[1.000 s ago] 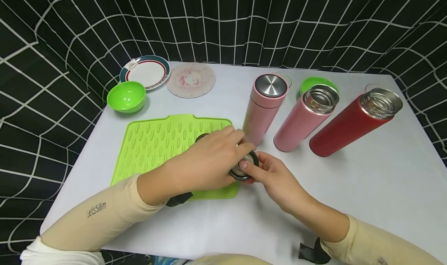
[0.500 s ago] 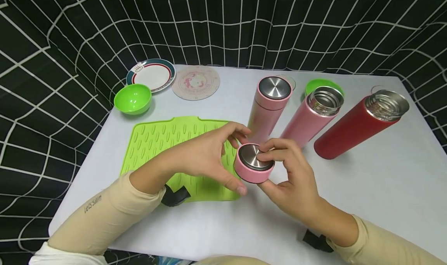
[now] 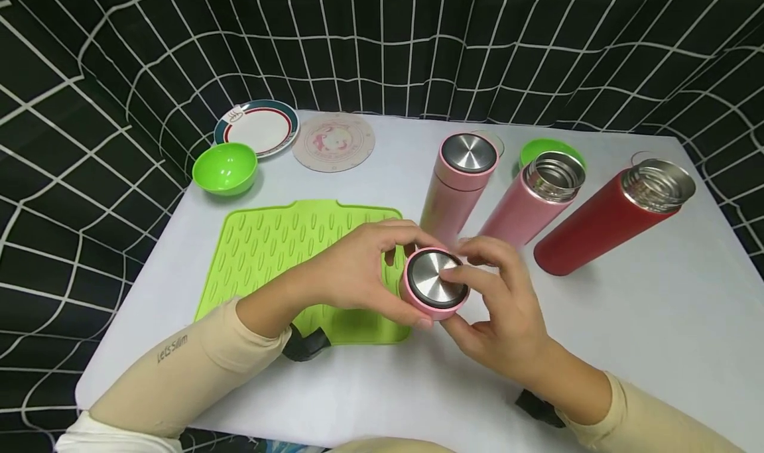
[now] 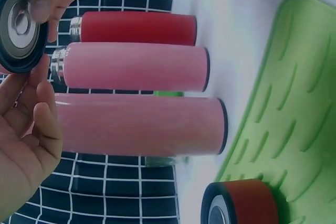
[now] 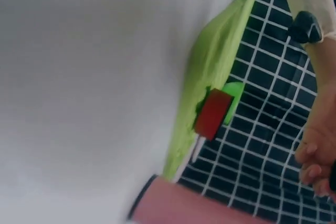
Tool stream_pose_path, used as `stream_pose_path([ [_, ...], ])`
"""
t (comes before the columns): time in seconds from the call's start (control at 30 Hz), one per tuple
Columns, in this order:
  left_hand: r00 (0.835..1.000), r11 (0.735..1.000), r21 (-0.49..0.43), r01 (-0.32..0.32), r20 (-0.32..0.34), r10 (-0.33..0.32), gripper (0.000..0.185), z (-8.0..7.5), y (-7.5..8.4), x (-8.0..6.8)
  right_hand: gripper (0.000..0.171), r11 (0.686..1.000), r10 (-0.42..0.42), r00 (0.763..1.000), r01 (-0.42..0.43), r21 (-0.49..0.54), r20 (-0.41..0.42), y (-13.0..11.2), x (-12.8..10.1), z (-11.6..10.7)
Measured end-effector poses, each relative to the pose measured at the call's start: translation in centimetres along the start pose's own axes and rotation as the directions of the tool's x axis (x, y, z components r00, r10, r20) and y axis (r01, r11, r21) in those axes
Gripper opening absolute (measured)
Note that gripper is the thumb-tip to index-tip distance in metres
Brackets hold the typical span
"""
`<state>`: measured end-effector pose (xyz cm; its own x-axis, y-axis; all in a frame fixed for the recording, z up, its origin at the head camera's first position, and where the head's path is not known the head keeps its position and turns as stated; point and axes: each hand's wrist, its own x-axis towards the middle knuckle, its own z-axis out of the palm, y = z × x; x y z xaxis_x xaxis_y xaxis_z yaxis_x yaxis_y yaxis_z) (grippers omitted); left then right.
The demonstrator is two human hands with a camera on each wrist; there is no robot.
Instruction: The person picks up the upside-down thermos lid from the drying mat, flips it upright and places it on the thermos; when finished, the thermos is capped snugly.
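Both hands on 1 pink lid [image 3: 434,286], held above the white table [image 3: 627,333] at the near right corner of the green mat [image 3: 286,254], steel top tilted up toward the head camera. Left hand [image 3: 358,274] comes in from the near left, forearm angled across the mat, fingers curled round the lid's left side with the thumb under its near edge. Right hand [image 3: 501,300] comes in from the near right, wrist bent, fingers arched over the far rim and thumb pressed on the steel top. Left wrist view shows the lid's dark underside with fingers [image 4: 39,9] across it. Behind the lid, 3 flasks in a row: capped pink flask [image 3: 456,184] just beyond, open pink flask [image 3: 531,197] right of it, open red flask [image 3: 609,214] farthest right. Red lid [image 4: 244,203] sits on the mat, hidden behind the left hand in the head view. Far left: green bowl [image 3: 225,168], plate [image 3: 256,127], round coaster [image 3: 333,141].
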<state>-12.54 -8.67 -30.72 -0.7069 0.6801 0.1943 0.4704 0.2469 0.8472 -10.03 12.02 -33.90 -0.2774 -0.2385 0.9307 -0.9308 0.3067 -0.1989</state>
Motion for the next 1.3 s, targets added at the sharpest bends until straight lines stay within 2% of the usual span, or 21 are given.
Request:
stream_pose_path([
  [0.07, 1.000, 1.000, 0.011, -0.001, -0.017, 0.002, 0.065, 0.0, -0.1, 0.0, 0.037, 0.996, 0.066, 0.998, -0.066, -0.055, 0.009, 0.4, -0.4, -0.7],
  [0.13, 0.999, 1.000, 0.011, -0.002, -0.043, 0.002, 0.065, -0.2, -0.3, 0.0, 0.052, 0.977, 0.172, 0.985, -0.175, -0.125, -0.031, 0.9, -0.8, -1.5],
  [0.2, 0.997, 1.000, 0.001, -0.001, -0.072, 0.001, 0.065, -0.5, -0.3, -0.1, 0.068, 0.932, 0.319, 0.945, -0.328, -0.153, -0.077, 1.5, -1.4, -2.5],
  [0.23, 0.996, 1.000, -0.002, -0.002, -0.084, 0.002, 0.065, -0.6, -0.4, -0.1, 0.074, 0.897, 0.415, 0.906, -0.423, -0.129, -0.090, 1.8, -1.6, -3.0],
  [0.27, 0.995, 1.000, -0.008, -0.004, -0.096, 0.003, 0.065, -0.8, -0.4, -0.2, 0.078, 0.841, 0.526, 0.846, -0.533, -0.098, -0.089, 2.1, -1.9, -3.5],
  [0.3, 0.994, 1.000, -0.010, -0.006, -0.108, 0.004, 0.064, -0.9, -0.4, -0.2, 0.083, 0.765, 0.637, 0.768, -0.641, -0.063, -0.068, 2.5, -2.2, -4.0],
  [0.37, 0.992, 1.000, -0.014, -0.011, -0.130, 0.009, 0.064, -1.1, -0.4, -0.3, 0.097, 0.571, 0.820, 0.571, -0.821, 0.005, 0.029, 3.3, -2.6, -4.9],
  [0.43, 0.989, 1.000, -0.013, -0.014, -0.150, 0.012, 0.064, -1.2, -0.4, -0.3, 0.106, 0.373, 0.919, 0.375, -0.927, 0.037, 0.123, 4.4, -2.7, -5.4],
  [0.47, 0.987, 1.000, -0.016, -0.014, -0.158, 0.011, 0.063, -1.2, -0.3, -0.3, 0.104, 0.296, 0.940, 0.300, -0.954, 0.051, 0.163, 5.1, -2.8, -5.5],
  [0.53, 0.985, 1.000, -0.023, -0.008, -0.171, 0.004, 0.064, -1.3, -0.3, -0.4, 0.100, 0.200, 0.948, 0.211, -0.977, 0.070, 0.237, 6.4, -3.0, -5.5],
  [0.63, 0.984, 1.000, -0.024, 0.002, -0.179, -0.006, 0.064, -1.3, -0.2, -0.5, 0.088, 0.133, 0.943, 0.150, -0.988, 0.075, 0.296, 8.2, -3.5, -5.2],
  [0.67, 0.984, 1.000, -0.020, 0.004, -0.181, -0.008, 0.064, -1.4, -0.2, -0.5, 0.082, 0.129, 0.942, 0.141, -0.990, 0.059, 0.304, 8.6, -3.8, -5.1],
  [0.73, 0.983, 1.000, -0.007, 0.012, -0.182, -0.013, 0.064, -1.5, -0.1, -0.6, 0.074, 0.153, 0.941, 0.134, -0.987, -0.037, 0.311, 9.2, -4.2, -5.2],
  [0.77, 0.983, 1.000, 0.000, 0.014, -0.183, -0.013, 0.065, -1.6, -0.1, -0.7, 0.071, 0.176, 0.938, 0.142, -0.981, -0.084, 0.315, 9.3, -4.4, -5.3],
  [0.83, 0.981, 1.000, 0.013, 0.012, -0.194, -0.010, 0.065, -1.7, 0.1, -0.8, 0.066, 0.243, 0.924, 0.177, -0.956, -0.164, 0.339, 9.2, -4.7, -5.5],
  [0.9, 0.975, 0.999, 0.032, 0.008, -0.221, 0.000, 0.065, -1.8, 0.5, -0.9, 0.061, 0.328, 0.891, 0.231, -0.923, -0.201, 0.392, 8.7, -5.0, -5.7],
  [0.97, 0.967, 0.999, 0.046, -0.009, -0.254, 0.021, 0.065, -1.8, 0.9, -0.7, 0.057, 0.404, 0.841, 0.291, -0.899, -0.171, 0.456, 7.8, -5.2, -5.7],
  [1.03, 0.958, 0.998, 0.062, -0.028, -0.285, 0.044, 0.065, -1.7, 1.5, -0.5, 0.056, 0.455, 0.795, 0.337, -0.881, -0.127, 0.505, 6.8, -5.5, -5.5],
  [1.1, 0.953, 0.995, 0.071, -0.064, -0.292, 0.082, 0.066, -1.5, 2.2, 0.1, 0.057, 0.489, 0.750, 0.377, -0.869, -0.072, 0.543, 5.6, -5.8, -5.2],
  [1.17, 0.950, 0.991, 0.082, -0.106, -0.284, 0.126, 0.066, -1.1, 2.9, 0.8, 0.061, 0.508, 0.712, 0.402, -0.861, -0.028, 0.575, 4.5, -5.9, -4.7],
  [1.3, 0.949, 0.981, 0.102, -0.164, -0.253, 0.185, 0.068, -0.2, 4.0, 2.4, 0.070, 0.521, 0.657, 0.432, -0.852, 0.042, 0.618, 3.0, -6.0, -3.8],
])
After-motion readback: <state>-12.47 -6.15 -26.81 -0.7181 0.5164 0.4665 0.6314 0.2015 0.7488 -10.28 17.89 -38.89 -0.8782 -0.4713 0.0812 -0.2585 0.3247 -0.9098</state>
